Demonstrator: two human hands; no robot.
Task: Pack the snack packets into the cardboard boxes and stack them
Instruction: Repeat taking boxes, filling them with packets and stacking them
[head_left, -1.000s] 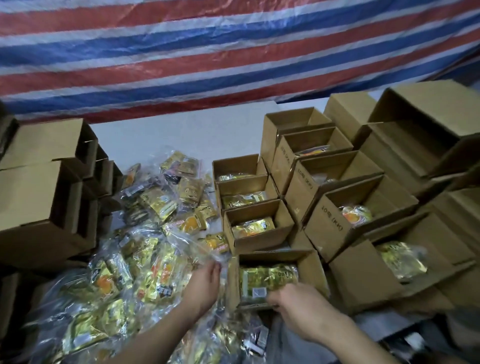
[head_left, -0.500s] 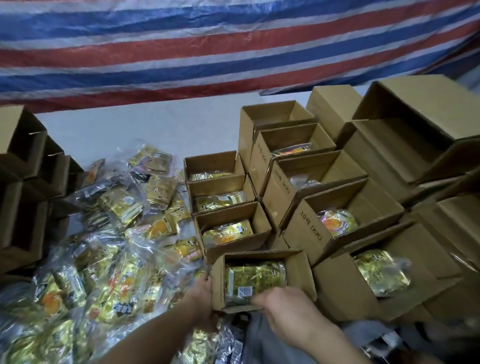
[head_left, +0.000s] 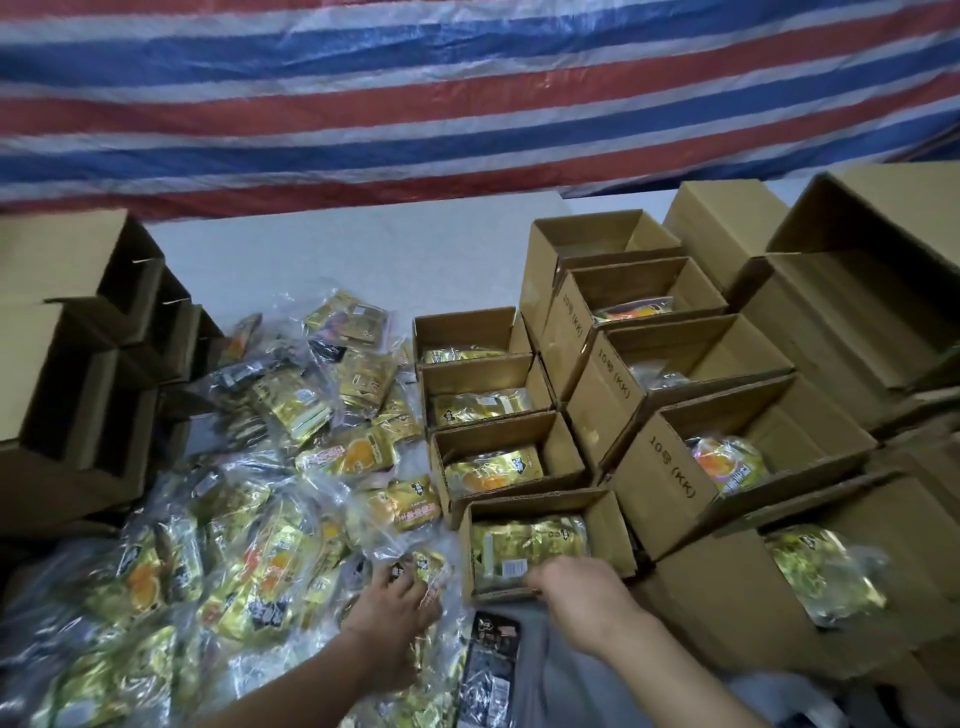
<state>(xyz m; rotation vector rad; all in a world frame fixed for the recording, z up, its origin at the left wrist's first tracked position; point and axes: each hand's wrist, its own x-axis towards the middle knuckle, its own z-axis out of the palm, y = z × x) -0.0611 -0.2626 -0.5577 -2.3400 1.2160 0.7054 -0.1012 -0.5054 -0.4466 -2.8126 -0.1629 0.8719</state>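
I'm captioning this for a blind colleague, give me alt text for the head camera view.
A person's right hand rests at the near edge of an open cardboard box holding a gold snack packet, while the left hand reaches into a pile of packets. More open boxes stand beyond, before a striped tarpaulin.

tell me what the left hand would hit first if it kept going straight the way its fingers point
Probably the gold foil snack packet right at the left hand's fingertips, in the loose pile beside the nearest open brown cardboard box. Depth is unclear, so they may already touch.
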